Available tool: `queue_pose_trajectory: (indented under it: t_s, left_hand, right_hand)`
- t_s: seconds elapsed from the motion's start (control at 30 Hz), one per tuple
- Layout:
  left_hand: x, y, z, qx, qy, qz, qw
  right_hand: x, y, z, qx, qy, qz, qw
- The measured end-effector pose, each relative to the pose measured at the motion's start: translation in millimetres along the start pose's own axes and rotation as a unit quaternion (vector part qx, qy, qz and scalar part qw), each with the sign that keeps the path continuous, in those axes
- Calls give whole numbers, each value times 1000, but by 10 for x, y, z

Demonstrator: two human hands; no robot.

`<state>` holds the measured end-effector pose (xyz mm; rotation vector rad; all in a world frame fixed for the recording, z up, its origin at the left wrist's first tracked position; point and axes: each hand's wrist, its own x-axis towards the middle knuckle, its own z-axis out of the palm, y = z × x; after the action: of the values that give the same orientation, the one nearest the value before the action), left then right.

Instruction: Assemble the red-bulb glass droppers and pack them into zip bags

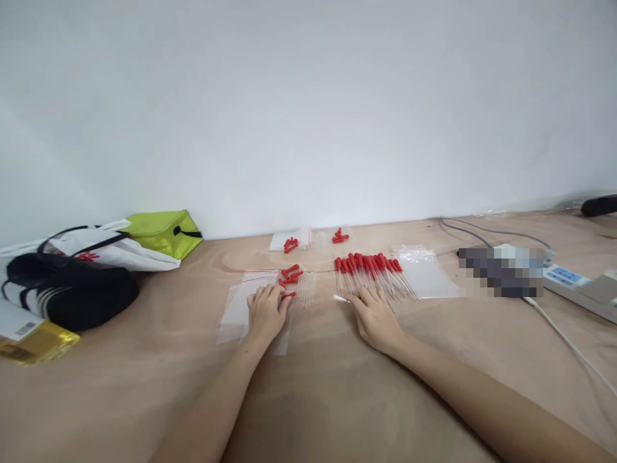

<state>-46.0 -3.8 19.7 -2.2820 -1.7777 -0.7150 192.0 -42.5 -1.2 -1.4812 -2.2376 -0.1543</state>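
My left hand (267, 313) is pinched at a red rubber dropper bulb (288, 295), which pokes out past the thumb and fingertip. Just beyond it lie several loose red bulbs (290, 274) and a row of clear dropper tubes (307, 287). My right hand (378, 321) is closed, and a clear dropper tube (341, 298) sticks out to the left from its thumb and fingers. Right behind that hand, a pile of droppers (369, 263) with red bulbs fitted on top is fanned out. Part of this pile is hidden by the fingers.
Clear zip bags lie under my left hand (234, 312) and right of the droppers (431, 276). More bulbs (340, 236) and tubes lie by the wall. Bags and a black cap-like item (91, 292) are at left. A power strip (573, 283) and cables are at right.
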Motion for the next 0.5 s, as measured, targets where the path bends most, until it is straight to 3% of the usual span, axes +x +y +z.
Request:
queue_pose_trajectory:
  t_s: [0.13,0.3,0.5]
  left_hand:
    - [-104,192,-9,-65,23,35,997]
    - [-255,454,9,-136,-49,82,986]
    - [-289,510,-20,-123,-71,80,987]
  right_hand:
    - [-90,75,-9,79,23,-20,996]
    - [-33,41,-22,118,29,-26,992]
    - [-27,12,-50,122,3,-62,991]
